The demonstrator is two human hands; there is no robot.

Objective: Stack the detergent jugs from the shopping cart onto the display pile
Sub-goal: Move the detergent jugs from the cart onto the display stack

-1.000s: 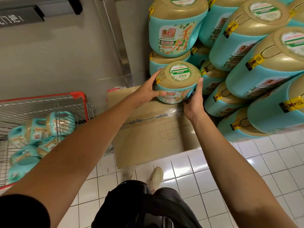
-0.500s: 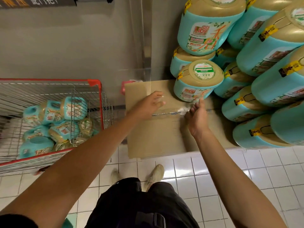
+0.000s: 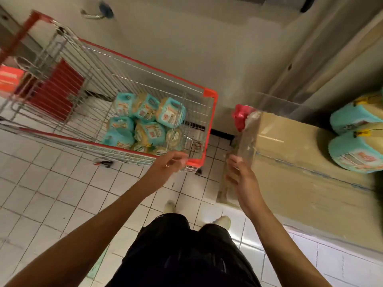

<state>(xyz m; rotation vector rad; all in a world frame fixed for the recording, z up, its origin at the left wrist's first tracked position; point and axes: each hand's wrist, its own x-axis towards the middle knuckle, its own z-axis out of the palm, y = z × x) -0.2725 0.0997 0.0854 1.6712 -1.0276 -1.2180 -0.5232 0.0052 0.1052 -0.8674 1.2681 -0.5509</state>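
Note:
Several teal and tan detergent jugs (image 3: 145, 121) lie heaped in the near right corner of a red-rimmed wire shopping cart (image 3: 210, 94). My left hand (image 3: 170, 162) hovers at the cart's near right corner, fingers loosely curled, holding nothing. My right hand (image 3: 240, 172) is empty too, fingers relaxed, in front of the left end of the cardboard platform (image 3: 300, 162). Two jugs of the display pile (image 3: 356, 150) show at the right edge, resting on that platform.
A grey wall runs behind cart and platform. A red object (image 3: 240, 117) sits at the platform's far left corner. White tiled floor (image 3: 51, 193) lies under me, with my feet (image 3: 222, 221) near the platform. A red child seat flap (image 3: 56, 90) is inside the cart.
Both hands let go of the jug placed on the pile and drew back left. My view swung left toward the cart; my left hand now reaches its corner.

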